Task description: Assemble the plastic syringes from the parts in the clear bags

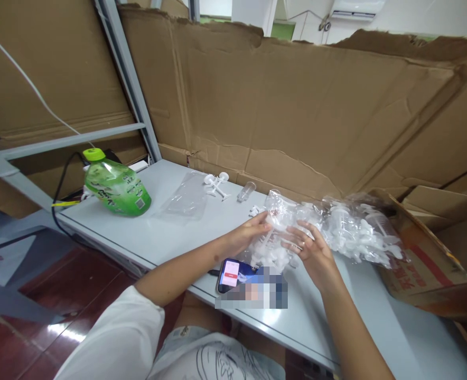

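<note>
From my remote seat I find the clear, crinkled plastic bag of white moulded plastic pieces [271,253] directly between the two hands, on the table. The left hand [249,232] has its fingers curled against the film, but glare and transparency keep me from telling whether it pinches anything; the right hand [310,245] is loosely open, fingers parted at the bag's other side, its thumb hidden from me. I can't separate the individual pieces inside. Just below the left hand lies a dark smartphone [230,275] with a lit screen, its lower part lost under a pixelated block. Beyond the right hand sprawls a shiny heap of filled clear bags [348,232], against a worn brown cardboard box [419,269] cut off at the frame edge. Past the left hand I see a clear ribbed cylinder [246,191], loose white stemmed pieces [217,187] and a limp, flat transparent bag [186,198]; farther left, a glossy green bottle [117,184]. The smooth pale-grey table [158,235] meets a creased, torn-edged cardboard partition [281,100] ahead of both hands, with reddish floor tiles [106,301] below.
</note>
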Action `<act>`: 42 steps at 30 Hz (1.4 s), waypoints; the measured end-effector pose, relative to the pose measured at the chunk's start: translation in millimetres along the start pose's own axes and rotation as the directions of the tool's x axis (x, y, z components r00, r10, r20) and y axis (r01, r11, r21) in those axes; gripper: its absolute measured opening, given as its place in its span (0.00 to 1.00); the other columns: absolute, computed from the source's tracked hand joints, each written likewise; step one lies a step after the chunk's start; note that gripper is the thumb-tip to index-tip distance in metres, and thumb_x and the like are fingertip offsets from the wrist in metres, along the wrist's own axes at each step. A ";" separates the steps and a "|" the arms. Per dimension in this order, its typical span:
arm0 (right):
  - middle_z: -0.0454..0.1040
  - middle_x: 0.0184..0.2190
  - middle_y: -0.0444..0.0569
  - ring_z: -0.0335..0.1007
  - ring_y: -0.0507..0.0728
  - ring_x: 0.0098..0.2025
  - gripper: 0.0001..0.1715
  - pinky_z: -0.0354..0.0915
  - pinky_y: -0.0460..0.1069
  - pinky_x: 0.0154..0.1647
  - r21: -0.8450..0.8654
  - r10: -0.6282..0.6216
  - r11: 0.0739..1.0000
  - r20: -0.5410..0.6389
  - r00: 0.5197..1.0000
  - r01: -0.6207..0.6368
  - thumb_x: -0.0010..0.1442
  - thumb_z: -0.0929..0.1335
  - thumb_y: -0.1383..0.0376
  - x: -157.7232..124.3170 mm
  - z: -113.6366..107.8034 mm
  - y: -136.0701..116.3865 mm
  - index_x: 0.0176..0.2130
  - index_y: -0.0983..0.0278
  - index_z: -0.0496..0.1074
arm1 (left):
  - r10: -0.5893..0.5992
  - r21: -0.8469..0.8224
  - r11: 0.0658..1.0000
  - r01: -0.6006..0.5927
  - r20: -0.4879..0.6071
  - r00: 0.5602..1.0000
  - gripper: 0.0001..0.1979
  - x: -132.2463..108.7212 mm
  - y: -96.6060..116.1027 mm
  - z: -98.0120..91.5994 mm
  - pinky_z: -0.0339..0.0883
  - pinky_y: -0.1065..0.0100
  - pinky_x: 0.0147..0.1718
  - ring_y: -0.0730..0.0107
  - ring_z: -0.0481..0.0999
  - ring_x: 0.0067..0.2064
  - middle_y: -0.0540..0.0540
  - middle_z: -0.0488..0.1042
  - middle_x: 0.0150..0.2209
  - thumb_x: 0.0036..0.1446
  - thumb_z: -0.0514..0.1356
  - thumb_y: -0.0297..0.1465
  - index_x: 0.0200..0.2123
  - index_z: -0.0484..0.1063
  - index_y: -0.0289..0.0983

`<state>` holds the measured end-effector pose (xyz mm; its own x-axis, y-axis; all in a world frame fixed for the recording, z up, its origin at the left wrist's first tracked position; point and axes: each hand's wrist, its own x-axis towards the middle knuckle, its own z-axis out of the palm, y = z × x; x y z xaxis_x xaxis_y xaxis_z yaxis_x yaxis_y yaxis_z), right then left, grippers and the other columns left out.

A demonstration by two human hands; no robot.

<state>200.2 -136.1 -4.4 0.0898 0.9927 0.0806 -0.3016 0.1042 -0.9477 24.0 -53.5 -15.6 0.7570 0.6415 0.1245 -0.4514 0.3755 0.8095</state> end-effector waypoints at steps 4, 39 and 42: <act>0.77 0.34 0.46 0.75 0.59 0.38 0.18 0.65 0.57 0.47 0.006 0.071 0.997 -0.039 0.997 -0.071 0.45 0.74 0.58 1.9 4.3 3.8 0.37 0.58 0.73 | 0.007 0.104 0.995 -0.007 0.002 1.000 0.23 -2.2 0.2 0.6 0.60 0.65 0.46 0.63 0.68 0.48 0.43 0.69 0.47 0.49 0.63 0.34 0.50 0.65 0.41; 0.78 0.32 0.43 0.76 0.56 0.34 0.07 0.67 0.51 0.42 -0.032 0.030 0.999 -0.161 0.986 -0.036 0.47 0.73 0.62 3.2 -3.6 9.2 0.30 0.58 0.74 | 0.316 0.552 0.808 -0.207 -0.109 0.942 0.08 1.9 8.7 -4.9 0.61 0.71 0.35 0.76 0.68 0.32 0.49 0.67 0.29 0.50 0.60 0.32 0.29 0.66 0.33; 0.78 0.32 0.43 0.76 0.57 0.33 0.07 0.67 0.52 0.41 -0.043 0.041 0.998 -0.163 0.986 -0.048 0.47 0.73 0.61 2.2 -2.5 8.8 0.30 0.58 0.74 | 0.298 0.532 0.822 -0.203 -0.099 0.949 0.08 1.7 10.4 -4.8 0.61 0.71 0.34 0.76 0.67 0.31 0.50 0.66 0.28 0.51 0.59 0.33 0.28 0.65 0.33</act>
<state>200.1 -133.2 -13.3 0.2307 0.9730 -0.0095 -0.2648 0.0534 -0.9628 18.4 -45.2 -9.7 0.5374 0.7870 0.3030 -0.2734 -0.1773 0.9454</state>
